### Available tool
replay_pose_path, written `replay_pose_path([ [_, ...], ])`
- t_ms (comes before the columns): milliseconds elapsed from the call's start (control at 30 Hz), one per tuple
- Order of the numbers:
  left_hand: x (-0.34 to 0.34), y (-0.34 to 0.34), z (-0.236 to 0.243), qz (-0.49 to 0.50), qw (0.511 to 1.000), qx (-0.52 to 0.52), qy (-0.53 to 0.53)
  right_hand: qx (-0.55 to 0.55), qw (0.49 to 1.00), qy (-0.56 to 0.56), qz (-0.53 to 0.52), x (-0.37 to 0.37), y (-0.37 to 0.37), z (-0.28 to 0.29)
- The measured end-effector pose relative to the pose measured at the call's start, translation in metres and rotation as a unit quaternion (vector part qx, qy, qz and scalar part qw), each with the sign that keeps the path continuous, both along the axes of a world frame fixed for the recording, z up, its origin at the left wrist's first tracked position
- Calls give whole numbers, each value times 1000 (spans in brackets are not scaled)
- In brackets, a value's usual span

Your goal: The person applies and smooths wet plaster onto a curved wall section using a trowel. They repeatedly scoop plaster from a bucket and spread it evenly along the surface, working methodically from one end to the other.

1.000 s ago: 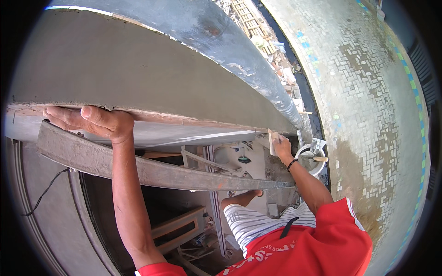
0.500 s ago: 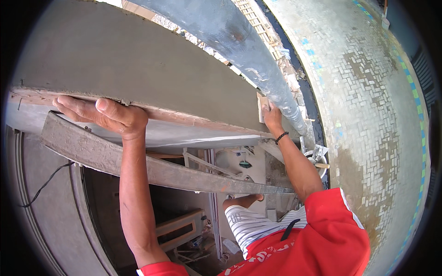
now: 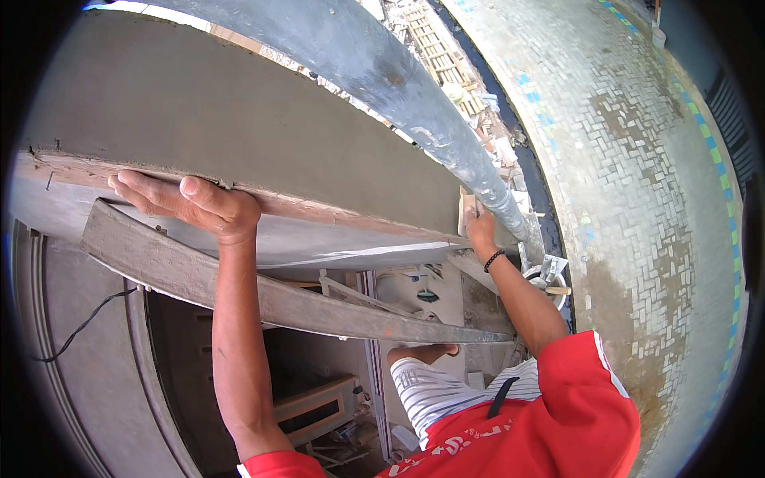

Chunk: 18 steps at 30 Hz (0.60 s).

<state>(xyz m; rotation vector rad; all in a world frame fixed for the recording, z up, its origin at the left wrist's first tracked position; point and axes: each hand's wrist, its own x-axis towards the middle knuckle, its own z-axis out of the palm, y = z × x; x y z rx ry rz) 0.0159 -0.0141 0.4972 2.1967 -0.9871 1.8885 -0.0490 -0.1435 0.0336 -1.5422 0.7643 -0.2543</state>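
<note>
My left hand [image 3: 195, 205] lies with its fingers stretched out against the reddish wooden edge board [image 3: 343, 209] along the lower side of a smooth grey cement surface [image 3: 239, 111]. Its thumb points up at the surface's edge. Toward the far end of that surface, my right hand [image 3: 480, 229] is closed on a small, pale, flat float [image 3: 467, 209], probably of wood. The float rests on the cement, and my fingers cover part of it. A black bead bracelet [image 3: 493, 260] circles the right wrist.
A long cement-crusted plank [image 3: 319, 309] crosses below my arms. A thick grey pipe [image 3: 382, 68] runs beyond the cement surface. A white bucket with tools [image 3: 555, 280] stands below my right forearm. Far down lie rubble, a wooden ladder-like frame [image 3: 434, 49] and a paved road [image 3: 629, 215].
My right hand and the float have shifted slightly right and down in the picture. The whole view has shifted a little, while my left hand stays against the edge board.
</note>
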Motion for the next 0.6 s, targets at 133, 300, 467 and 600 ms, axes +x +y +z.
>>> replay_pose_path([
  [133,-1,-10,0,1,1000,-3,17,-35,999,3,32,17,-1,-11],
  [300,-3,-3,-2,8,999,-15,28,-31,988,26,147,-79,16,-41],
  [467,-6,4,1,21,1000,-7,21,19,997,-55,44,-61,7,25],
  [600,-2,-3,-1,11,1000,-7,19,-24,994,-102,23,3,-3,94],
])
